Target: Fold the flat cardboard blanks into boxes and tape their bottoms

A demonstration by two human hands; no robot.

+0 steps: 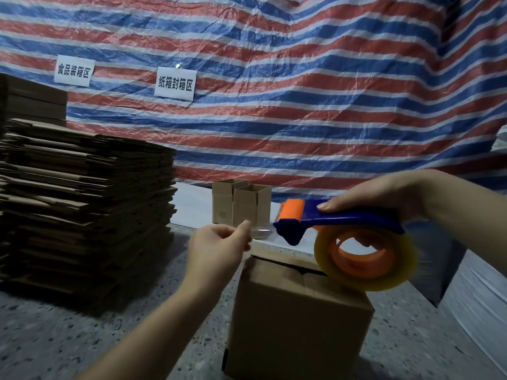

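Observation:
A folded brown cardboard box [296, 319] stands on the speckled floor in front of me, flaps closed on top with a dark seam showing. Above it my right hand [384, 196] grips a blue and orange tape dispenser [337, 220] loaded with a roll of clear tape [367, 259]. My left hand [219, 248] pinches the free end of the clear tape [260, 232], pulled out to the left of the dispenser's head. A tall stack of flat cardboard blanks [87, 212] sits at the left.
Two small open boxes [241, 205] stand on a white sheet behind. A striped red, white and blue tarp [301, 91] with two paper signs hangs as a back wall. White stacked material [477, 297] is at the right.

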